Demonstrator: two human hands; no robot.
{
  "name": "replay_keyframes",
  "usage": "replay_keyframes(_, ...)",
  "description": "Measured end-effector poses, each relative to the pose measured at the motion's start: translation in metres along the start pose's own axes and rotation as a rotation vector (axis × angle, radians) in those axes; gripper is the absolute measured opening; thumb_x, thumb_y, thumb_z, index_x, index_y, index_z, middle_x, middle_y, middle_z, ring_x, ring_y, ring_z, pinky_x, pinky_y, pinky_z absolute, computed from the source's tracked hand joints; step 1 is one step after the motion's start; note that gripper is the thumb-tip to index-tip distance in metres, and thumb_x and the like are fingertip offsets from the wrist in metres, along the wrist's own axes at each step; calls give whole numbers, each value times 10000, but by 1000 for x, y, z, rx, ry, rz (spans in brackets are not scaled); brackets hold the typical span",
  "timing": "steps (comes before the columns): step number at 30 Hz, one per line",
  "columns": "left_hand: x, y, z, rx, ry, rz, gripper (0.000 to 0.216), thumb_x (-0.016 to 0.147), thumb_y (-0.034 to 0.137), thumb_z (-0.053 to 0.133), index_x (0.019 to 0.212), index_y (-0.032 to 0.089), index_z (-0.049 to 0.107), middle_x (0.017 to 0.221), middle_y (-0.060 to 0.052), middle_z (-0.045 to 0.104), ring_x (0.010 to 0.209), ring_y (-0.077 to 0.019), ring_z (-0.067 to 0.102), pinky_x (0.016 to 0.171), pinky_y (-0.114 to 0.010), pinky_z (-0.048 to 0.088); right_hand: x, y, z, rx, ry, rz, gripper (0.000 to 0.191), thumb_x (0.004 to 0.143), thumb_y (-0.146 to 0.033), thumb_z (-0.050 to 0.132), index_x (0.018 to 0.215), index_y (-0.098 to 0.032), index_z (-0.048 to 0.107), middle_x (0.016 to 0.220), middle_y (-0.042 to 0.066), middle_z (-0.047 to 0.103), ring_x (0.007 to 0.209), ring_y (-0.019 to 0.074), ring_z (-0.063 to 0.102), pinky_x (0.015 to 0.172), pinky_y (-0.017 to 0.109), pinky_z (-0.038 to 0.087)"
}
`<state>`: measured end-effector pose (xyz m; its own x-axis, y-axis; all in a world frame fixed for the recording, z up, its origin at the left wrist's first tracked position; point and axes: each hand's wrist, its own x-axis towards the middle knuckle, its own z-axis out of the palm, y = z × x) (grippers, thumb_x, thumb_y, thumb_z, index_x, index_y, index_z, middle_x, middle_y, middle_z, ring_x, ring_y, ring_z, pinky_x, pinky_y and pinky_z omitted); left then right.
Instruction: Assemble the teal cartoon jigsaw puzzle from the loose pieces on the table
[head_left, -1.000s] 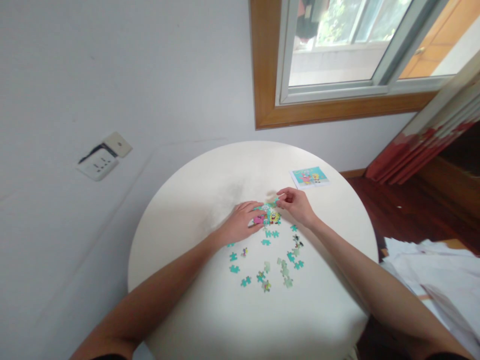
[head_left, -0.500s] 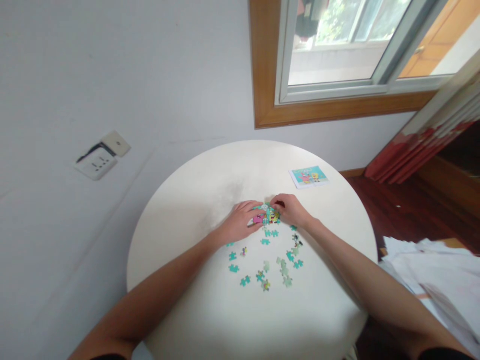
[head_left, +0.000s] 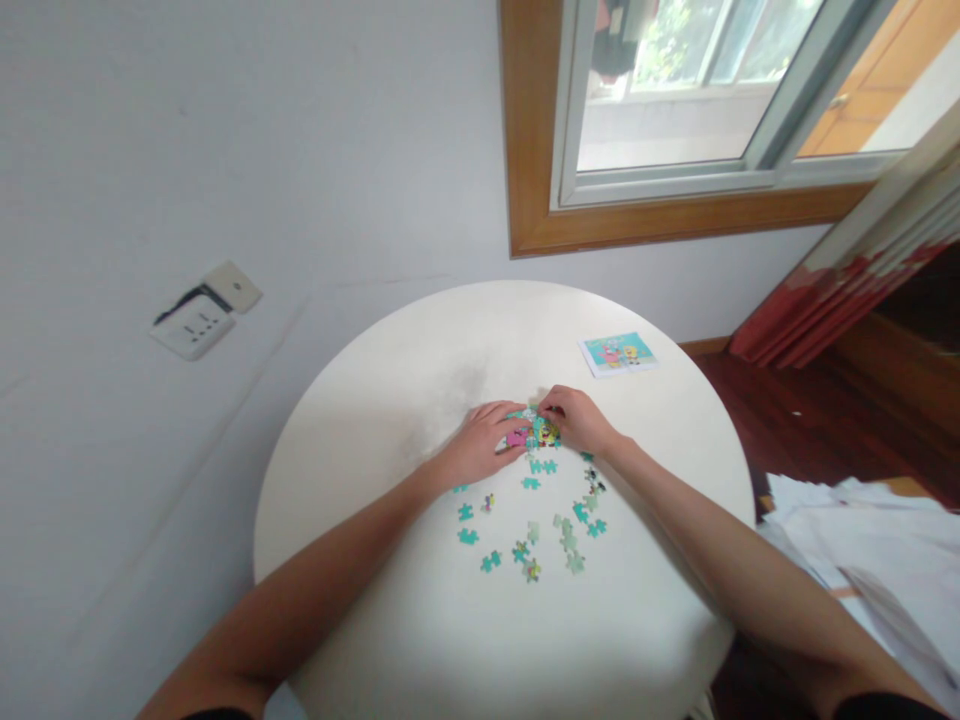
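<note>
A partly joined jigsaw puzzle in teal, pink and yellow lies between my hands on the round white table. My left hand rests over its left side, fingers stretched out and apart across the pieces. At the upper right edge of the puzzle, the fingertips of my right hand are pinched together; what they hold, if anything, is hidden. Loose teal pieces lie just below the joined part. Nearer to me several more are scattered, among them pale green pieces and a multicoloured piece.
A picture card with cartoon figures lies at the table's far right. White papers are piled to the right of the table. Behind it stands the wall, with a socket at left and a wood-framed window. A red and white curtain hangs at right.
My right hand has shifted very slightly left along the puzzle's upper edge. My left hand and the loose pieces stay where they were.
</note>
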<state>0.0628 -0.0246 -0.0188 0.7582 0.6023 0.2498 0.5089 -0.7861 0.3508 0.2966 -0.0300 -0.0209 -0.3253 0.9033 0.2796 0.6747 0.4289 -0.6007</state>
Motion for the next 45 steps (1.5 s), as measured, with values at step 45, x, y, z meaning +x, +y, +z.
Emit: replay_keyframes(45,0,1,-2,2,-7,-8,332,937,387,599,1256,297,620,1402,-49,550,1313,-250,470,1107,-447,368,-8,4,-9,-89,58,-26,469,753,93,491,879,-231,806,949,81,633,921,217,526,835,332,453)
